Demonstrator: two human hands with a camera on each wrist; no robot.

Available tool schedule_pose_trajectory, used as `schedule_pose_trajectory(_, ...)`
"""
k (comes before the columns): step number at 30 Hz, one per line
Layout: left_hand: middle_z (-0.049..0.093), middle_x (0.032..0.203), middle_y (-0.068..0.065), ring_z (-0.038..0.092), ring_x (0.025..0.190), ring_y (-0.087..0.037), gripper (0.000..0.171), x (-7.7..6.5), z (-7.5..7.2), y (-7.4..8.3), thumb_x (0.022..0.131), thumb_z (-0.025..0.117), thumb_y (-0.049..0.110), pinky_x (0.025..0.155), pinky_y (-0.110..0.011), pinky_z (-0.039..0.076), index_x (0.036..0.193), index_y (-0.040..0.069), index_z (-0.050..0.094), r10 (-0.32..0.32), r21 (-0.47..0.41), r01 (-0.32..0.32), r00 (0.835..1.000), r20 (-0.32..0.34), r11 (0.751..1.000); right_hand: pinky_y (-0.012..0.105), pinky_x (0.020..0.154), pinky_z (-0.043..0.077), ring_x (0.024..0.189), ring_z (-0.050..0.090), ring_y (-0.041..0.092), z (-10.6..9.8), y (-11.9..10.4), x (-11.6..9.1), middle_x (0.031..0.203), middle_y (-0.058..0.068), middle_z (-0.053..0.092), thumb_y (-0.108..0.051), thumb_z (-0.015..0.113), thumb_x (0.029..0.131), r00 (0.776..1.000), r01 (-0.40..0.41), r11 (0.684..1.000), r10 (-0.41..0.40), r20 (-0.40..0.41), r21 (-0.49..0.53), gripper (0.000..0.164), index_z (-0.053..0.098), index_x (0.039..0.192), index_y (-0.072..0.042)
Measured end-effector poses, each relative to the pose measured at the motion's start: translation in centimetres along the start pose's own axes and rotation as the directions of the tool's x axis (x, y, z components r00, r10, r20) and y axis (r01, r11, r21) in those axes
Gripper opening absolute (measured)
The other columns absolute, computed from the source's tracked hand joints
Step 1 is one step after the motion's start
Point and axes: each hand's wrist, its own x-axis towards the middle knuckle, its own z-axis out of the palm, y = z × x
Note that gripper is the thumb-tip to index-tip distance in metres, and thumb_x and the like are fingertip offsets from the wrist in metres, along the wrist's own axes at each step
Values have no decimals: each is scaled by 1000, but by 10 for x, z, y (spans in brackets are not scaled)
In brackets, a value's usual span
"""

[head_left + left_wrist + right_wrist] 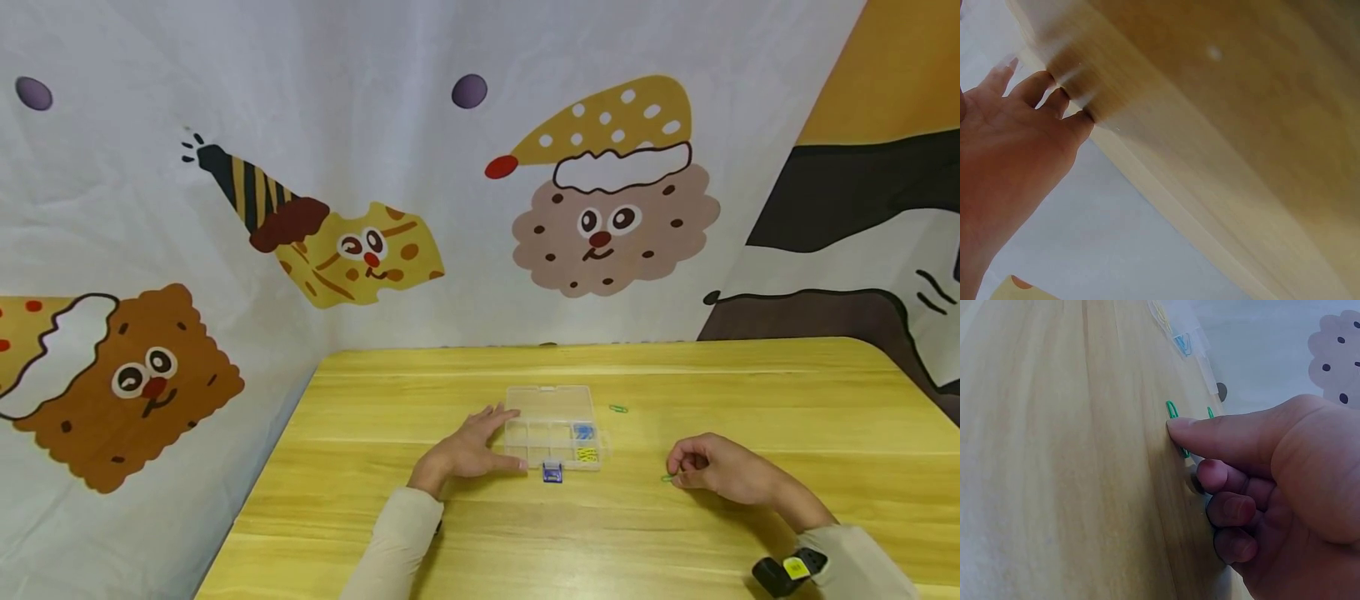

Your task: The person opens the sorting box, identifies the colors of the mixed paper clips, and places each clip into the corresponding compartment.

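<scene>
A clear plastic compartment box point(527, 452) stands on the table with its lid point(551, 402) folded back. Blue paper clips point(583, 431) fill one right-hand compartment, and yellow paper clips point(587, 454) lie in the one in front of it. My left hand point(468, 446) rests at the box's left side, thumb and fingers spread along it. To the right of the box, my right hand point(716, 471) pinches a green paper clip point(1171, 407) low at the table surface; the thumb covers part of the clip. Another green paper clip point(618, 409) lies behind, right of the lid.
A small dark blue piece point(552, 473) sits at the box's front edge. The wooden table point(600, 542) runs back to a printed cloth point(465, 317) with cartoon figures. A black device point(780, 575) is strapped at the right wrist.
</scene>
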Motion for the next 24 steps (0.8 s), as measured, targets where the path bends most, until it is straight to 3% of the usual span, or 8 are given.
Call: schedule_pose_trajectory(24,14,166,-2,7,154,-28,87,-2,0,0,84,75,52,118,-62,16,156,29,33,-1,-14,1,1000,4,1000,24,54,39,65,46,2,0,-1,0,74,-3,52,-10,70,91,1000,-5,1000,4,17,8,13,65,93,2)
